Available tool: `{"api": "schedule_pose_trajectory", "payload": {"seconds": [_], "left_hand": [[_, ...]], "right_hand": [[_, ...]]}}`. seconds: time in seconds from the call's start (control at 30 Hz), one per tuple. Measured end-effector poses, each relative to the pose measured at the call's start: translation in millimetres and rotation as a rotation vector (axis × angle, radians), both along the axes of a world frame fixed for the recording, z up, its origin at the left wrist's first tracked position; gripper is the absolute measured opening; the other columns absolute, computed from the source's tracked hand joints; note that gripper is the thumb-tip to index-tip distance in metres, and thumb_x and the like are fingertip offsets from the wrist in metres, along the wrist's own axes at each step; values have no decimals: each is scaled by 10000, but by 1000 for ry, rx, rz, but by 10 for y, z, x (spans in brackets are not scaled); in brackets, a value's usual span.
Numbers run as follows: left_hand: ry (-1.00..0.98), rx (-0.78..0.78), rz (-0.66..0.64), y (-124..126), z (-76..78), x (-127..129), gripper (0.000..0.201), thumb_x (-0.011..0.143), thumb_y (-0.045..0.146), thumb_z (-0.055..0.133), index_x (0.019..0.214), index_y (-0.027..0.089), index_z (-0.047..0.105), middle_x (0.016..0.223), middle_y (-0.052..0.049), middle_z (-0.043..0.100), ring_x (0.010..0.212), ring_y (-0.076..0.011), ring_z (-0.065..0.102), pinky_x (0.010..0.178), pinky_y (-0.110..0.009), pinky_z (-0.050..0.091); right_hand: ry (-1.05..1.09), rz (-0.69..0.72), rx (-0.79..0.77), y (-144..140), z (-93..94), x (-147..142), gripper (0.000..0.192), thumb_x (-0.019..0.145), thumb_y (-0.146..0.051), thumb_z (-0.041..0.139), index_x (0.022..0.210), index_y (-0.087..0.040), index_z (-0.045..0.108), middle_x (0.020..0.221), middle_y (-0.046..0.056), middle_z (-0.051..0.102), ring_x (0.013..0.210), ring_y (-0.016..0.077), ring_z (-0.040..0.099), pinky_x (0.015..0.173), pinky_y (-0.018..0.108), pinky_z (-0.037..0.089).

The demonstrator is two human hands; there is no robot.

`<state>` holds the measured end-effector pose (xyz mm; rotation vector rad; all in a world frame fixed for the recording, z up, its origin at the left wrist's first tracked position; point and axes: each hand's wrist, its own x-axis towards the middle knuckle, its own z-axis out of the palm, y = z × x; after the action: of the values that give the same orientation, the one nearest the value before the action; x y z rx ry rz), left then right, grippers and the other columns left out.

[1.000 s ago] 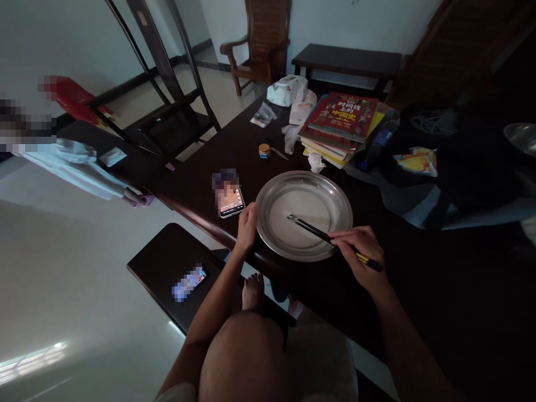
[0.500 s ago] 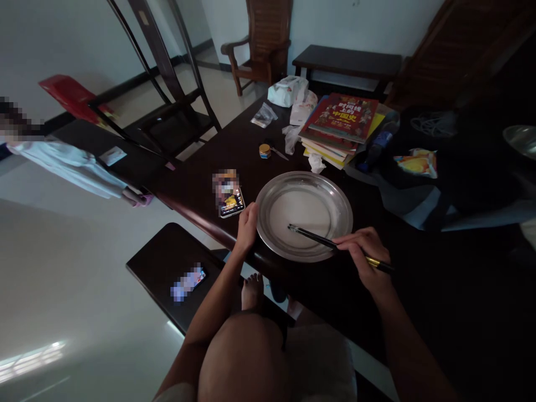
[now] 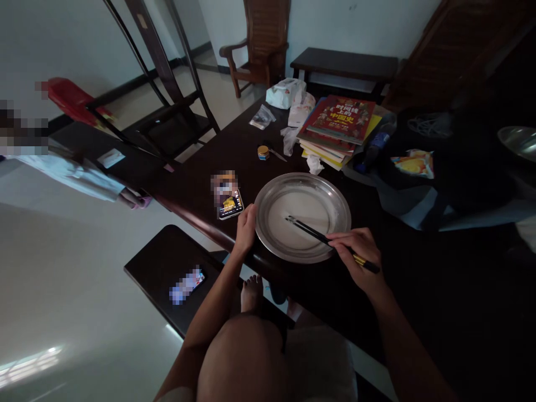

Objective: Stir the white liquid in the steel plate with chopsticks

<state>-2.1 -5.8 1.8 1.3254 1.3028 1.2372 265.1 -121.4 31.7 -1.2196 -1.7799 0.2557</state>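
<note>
Two hands share the work here: our left hand (image 3: 246,228) rests against the near-left rim of the round metal plate (image 3: 340,207), fingers curled loosely on its edge, while our right hand (image 3: 359,258) has its fingers closed around a pair of dark chopsticks (image 3: 307,230) whose tips sit close together over the pale middle of the plate. The plate lies on the dark tabletop (image 3: 201,184), close to its near edge. To do this well, we judge that we should keep the left hand steady on the rim so the plate cannot slide toward the edge, hold the chopsticks low and at a shallow angle, and keep the tips inside the rim; whether anything lies on the plate we cannot tell in this dim light. Just left of the plate lies a phone (image 3: 230,205), and farther back a small yellow-lidded jar (image 3: 263,152), a stack of books (image 3: 338,127), crumpled tissues (image 3: 314,163) and a white bag (image 3: 286,92). The room is dim, with a pale glossy floor (image 3: 84,268), a dark bench (image 3: 167,273) by our knees carrying a second phone (image 3: 187,283), and a wooden armchair (image 3: 256,42) against the far wall.
</note>
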Motion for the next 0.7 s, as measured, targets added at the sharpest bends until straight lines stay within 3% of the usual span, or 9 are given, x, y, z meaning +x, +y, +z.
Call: {"api": "schedule_pose_trajectory", "payload": {"seconds": [0.13, 0.3, 0.47, 0.6, 0.7], "left_hand": [[-2, -3, 6, -5, 8, 1, 498, 897, 627, 566, 661, 205, 446, 650, 38, 399, 639, -120, 356, 588, -233, 352], [-6, -8, 1, -6, 2, -3, 508, 894, 643, 569, 663, 204, 459, 644, 36, 408, 634, -122, 358, 588, -236, 357], [-8, 1, -9, -12, 10, 1, 532, 879, 670, 564, 653, 210, 422, 639, 43, 373, 620, -116, 326, 575, -240, 333], [-7, 2, -14, -23, 24, 5, 522, 897, 654, 558, 657, 210, 423, 648, 43, 379, 624, -116, 327, 581, -243, 332], [-15, -11, -2, -22, 27, 6, 524, 890, 651, 574, 648, 212, 419, 643, 44, 367, 622, -118, 331, 577, -244, 334]], "right_hand": [[43, -45, 1, -6, 1, 13, 248, 996, -143, 533, 864, -274, 697, 923, -17, 814, 876, 187, 646, 801, 384, 489], [-7, 2, -13, 6, -13, 10, 152, 972, -170, 604, 932, -270, 711, 995, -18, 822, 898, 183, 659, 821, 380, 495], [60, -62, -17, -10, -23, 26, 247, 1006, -186, 531, 865, -277, 713, 921, -9, 812, 883, 195, 640, 805, 389, 492], [19, -7, -37, -8, -7, 4, 165, 976, -206, 599, 898, -281, 723, 964, -10, 823, 887, 201, 662, 807, 404, 502], [37, -49, -30, -11, -4, 9, 202, 987, -201, 569, 887, -285, 723, 957, -4, 821, 894, 210, 669, 812, 425, 501]]}}
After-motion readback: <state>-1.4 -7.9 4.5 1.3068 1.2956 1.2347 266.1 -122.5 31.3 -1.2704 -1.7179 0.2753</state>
